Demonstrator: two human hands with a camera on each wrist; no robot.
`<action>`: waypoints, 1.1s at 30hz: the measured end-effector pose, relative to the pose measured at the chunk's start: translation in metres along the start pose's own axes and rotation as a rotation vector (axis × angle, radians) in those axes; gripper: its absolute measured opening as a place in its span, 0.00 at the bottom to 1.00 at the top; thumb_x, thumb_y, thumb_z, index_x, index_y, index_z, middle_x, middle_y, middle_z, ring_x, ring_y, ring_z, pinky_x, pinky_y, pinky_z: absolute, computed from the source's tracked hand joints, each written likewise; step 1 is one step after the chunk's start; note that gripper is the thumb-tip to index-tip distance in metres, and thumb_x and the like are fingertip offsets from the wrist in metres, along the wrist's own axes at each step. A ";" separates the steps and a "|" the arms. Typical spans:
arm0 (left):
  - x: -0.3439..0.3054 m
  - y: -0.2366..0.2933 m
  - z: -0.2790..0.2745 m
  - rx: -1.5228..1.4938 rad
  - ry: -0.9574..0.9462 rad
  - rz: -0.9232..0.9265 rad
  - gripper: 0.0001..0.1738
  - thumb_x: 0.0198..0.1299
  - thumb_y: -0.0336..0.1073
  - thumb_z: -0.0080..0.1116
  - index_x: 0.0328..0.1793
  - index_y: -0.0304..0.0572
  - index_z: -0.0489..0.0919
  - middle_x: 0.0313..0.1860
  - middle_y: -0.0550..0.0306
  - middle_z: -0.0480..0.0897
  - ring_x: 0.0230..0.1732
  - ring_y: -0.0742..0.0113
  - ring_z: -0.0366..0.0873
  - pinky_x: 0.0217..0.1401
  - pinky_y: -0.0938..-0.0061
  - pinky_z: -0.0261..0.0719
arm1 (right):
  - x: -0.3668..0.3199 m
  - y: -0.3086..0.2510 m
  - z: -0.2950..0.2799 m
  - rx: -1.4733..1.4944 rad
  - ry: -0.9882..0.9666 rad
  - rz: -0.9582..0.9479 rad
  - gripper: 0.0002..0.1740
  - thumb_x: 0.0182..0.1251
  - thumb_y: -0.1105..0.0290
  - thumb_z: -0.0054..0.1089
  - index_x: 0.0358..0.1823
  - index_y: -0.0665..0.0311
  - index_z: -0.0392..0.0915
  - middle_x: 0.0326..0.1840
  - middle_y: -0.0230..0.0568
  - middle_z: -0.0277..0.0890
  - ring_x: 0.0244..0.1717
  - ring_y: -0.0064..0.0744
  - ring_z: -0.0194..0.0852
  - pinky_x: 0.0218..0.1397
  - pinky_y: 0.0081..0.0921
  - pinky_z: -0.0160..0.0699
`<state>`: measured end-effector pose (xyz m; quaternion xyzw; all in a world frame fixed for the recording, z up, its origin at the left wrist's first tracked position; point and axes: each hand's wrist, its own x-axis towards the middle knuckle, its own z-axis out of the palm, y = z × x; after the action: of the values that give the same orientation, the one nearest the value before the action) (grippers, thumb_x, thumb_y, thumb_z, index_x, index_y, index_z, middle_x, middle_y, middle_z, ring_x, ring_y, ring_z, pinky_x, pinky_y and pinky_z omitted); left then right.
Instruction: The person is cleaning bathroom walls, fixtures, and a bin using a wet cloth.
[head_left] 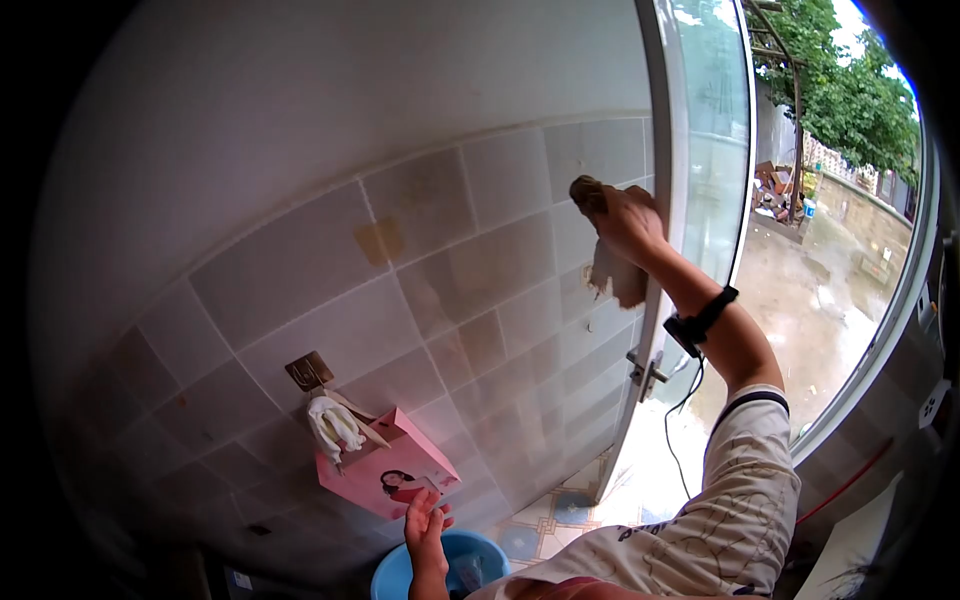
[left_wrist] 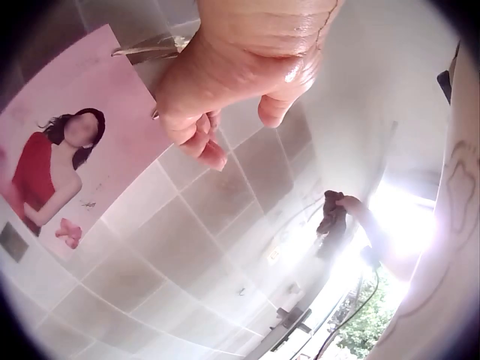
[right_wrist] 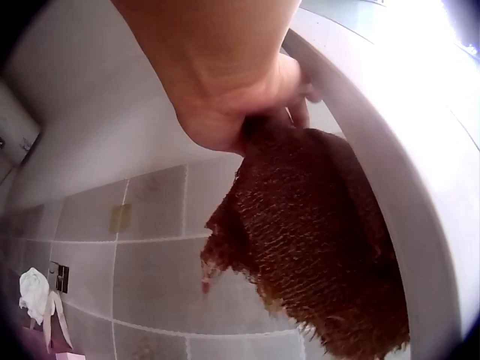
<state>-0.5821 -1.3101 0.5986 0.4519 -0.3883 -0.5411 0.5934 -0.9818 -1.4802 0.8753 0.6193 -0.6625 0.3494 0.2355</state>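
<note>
My right hand (head_left: 630, 225) grips a ragged brown cloth (head_left: 620, 275) high up beside the edge of the door (head_left: 672, 140). In the right wrist view the cloth (right_wrist: 315, 225) hangs below the fingers, its frayed edge dangling along the white door frame (right_wrist: 390, 172). Tiled wall shows behind it. Low down, my left hand (head_left: 427, 525) is held in the air with loosely bent fingers and nothing in them. It is nearest to a pink paper bag (head_left: 375, 470) printed with a person in red; in the left wrist view the left hand (left_wrist: 240, 82) overlaps the bag's edge.
A metal wall hook (head_left: 308, 370) carries the bag and a white cloth (head_left: 335, 425). Below stands a blue basin (head_left: 480, 550). The glass door has a lever handle (head_left: 645, 372); a black cable (head_left: 675, 430) runs down from the right wrist. Outside lies a paved yard (head_left: 790, 290).
</note>
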 end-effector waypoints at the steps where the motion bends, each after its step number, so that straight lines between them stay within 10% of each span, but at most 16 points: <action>1: 0.001 0.002 -0.004 0.004 0.010 -0.012 0.25 0.58 0.30 0.51 0.62 0.41 0.63 0.55 0.54 0.72 0.47 0.67 0.72 0.44 0.76 0.71 | -0.007 -0.009 -0.015 0.053 0.010 0.049 0.14 0.53 0.65 0.50 0.40 0.62 0.72 0.34 0.51 0.75 0.43 0.52 0.70 0.53 0.41 0.66; 7: 0.007 0.009 -0.025 0.003 0.014 -0.010 0.25 0.57 0.31 0.53 0.62 0.40 0.63 0.54 0.55 0.73 0.46 0.68 0.73 0.44 0.76 0.72 | 0.020 0.006 -0.016 0.704 0.084 0.045 0.22 0.50 0.76 0.50 0.50 0.67 0.69 0.40 0.50 0.75 0.43 0.41 0.74 0.47 0.30 0.72; 13: 0.020 0.002 -0.028 0.004 -0.001 -0.015 0.27 0.56 0.34 0.56 0.62 0.39 0.63 0.53 0.55 0.73 0.46 0.68 0.73 0.44 0.75 0.72 | 0.078 -0.102 -0.060 1.376 0.146 -0.186 0.23 0.51 0.85 0.51 0.52 0.66 0.67 0.49 0.38 0.71 0.51 0.29 0.67 0.52 0.24 0.69; 17: 0.023 -0.002 -0.014 0.034 0.014 -0.025 0.28 0.56 0.34 0.55 0.62 0.38 0.61 0.54 0.53 0.72 0.47 0.67 0.73 0.45 0.75 0.72 | 0.141 -0.165 -0.028 1.290 0.563 -0.866 0.15 0.54 0.84 0.51 0.43 0.60 0.72 0.50 0.38 0.71 0.53 0.30 0.67 0.54 0.25 0.69; 22: 0.033 -0.015 0.011 0.046 0.086 -0.021 0.27 0.57 0.32 0.52 0.63 0.38 0.61 0.55 0.51 0.70 0.47 0.66 0.73 0.45 0.74 0.72 | 0.162 -0.158 0.020 0.364 0.577 -1.095 0.10 0.49 0.74 0.53 0.34 0.54 0.77 0.52 0.34 0.71 0.54 0.36 0.65 0.56 0.30 0.66; 33: 0.083 -0.055 0.120 0.025 0.123 -0.040 0.27 0.58 0.34 0.54 0.62 0.38 0.61 0.55 0.51 0.70 0.47 0.64 0.73 0.46 0.73 0.72 | 0.135 -0.173 0.032 -0.081 0.632 -1.070 0.20 0.41 0.43 0.60 0.32 0.43 0.79 0.44 0.27 0.68 0.51 0.34 0.56 0.55 0.40 0.58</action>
<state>-0.7033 -1.4066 0.5783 0.4994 -0.3487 -0.5190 0.5997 -0.8244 -1.5908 0.9848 0.7226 -0.1715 0.3240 0.5861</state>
